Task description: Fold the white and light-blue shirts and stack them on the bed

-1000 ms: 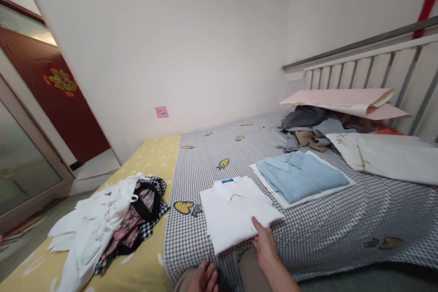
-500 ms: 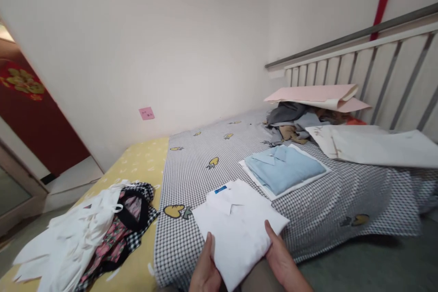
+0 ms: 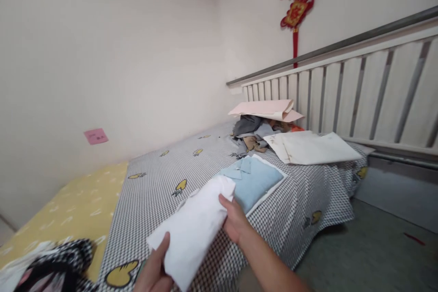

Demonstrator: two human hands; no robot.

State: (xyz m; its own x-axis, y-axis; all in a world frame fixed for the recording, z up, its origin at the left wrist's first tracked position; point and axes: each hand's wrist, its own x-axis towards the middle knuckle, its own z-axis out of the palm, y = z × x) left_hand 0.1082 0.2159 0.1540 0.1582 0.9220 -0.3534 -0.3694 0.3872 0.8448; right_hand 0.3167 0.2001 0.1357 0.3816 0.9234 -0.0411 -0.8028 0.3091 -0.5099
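I hold a folded white shirt lifted off the checkered bed cover. My left hand grips its near end, thumb on top. My right hand grips its far right edge. Just beyond the white shirt, a folded light blue shirt lies on a white board on the bed.
A heap of grey and tan clothes sits by the slatted headboard under pink boards. A large white sheet lies at the right. A black checked garment pile lies on the yellow sheet at lower left.
Both hands have closed on the white shirt and raised it off the bed, carrying it toward the blue shirt. My view has swung to the right.
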